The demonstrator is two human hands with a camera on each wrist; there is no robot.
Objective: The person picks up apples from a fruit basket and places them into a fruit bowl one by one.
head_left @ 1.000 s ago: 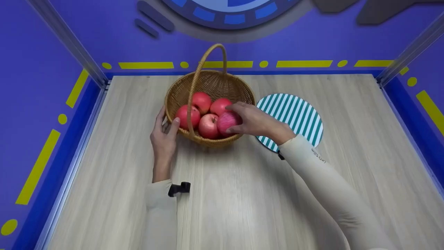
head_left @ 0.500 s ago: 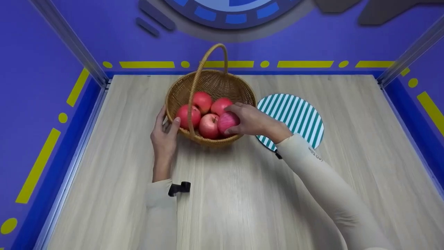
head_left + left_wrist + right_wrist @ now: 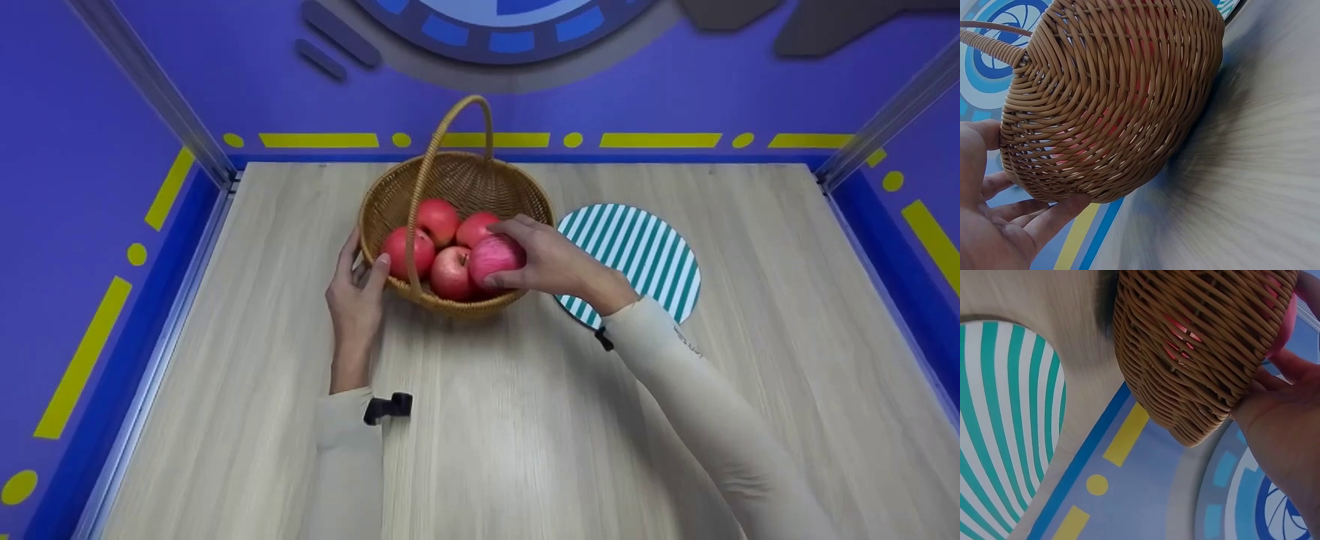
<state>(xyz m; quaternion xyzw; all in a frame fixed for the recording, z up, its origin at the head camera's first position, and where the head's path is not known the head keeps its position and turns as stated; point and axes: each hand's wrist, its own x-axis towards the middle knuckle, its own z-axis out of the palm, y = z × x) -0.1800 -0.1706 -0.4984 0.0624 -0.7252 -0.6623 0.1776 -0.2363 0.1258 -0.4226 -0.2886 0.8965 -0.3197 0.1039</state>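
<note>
A brown wicker basket (image 3: 465, 306) with a tall arched handle stands on the table, red apples (image 3: 451, 271) gathered low in its front half. My left hand (image 3: 354, 300) holds the basket's left side, thumb at the rim and fingers against the outer weave, as the left wrist view also shows. At the right of the basket my right hand (image 3: 551, 259) grips a pinkish-red apple (image 3: 496, 255) between thumb and fingers, just over the other fruit. In the right wrist view the weave hides most of that apple (image 3: 1286, 326).
Right of the basket lies a round board (image 3: 660, 255) with green and white stripes, partly covered by my right forearm. The pale wooden table (image 3: 480, 435) is bounded by blue walls (image 3: 645, 97) at the back and both sides.
The apple in my right hand has risen slightly over the half second before now. My left hand and the basket have stayed in place.
</note>
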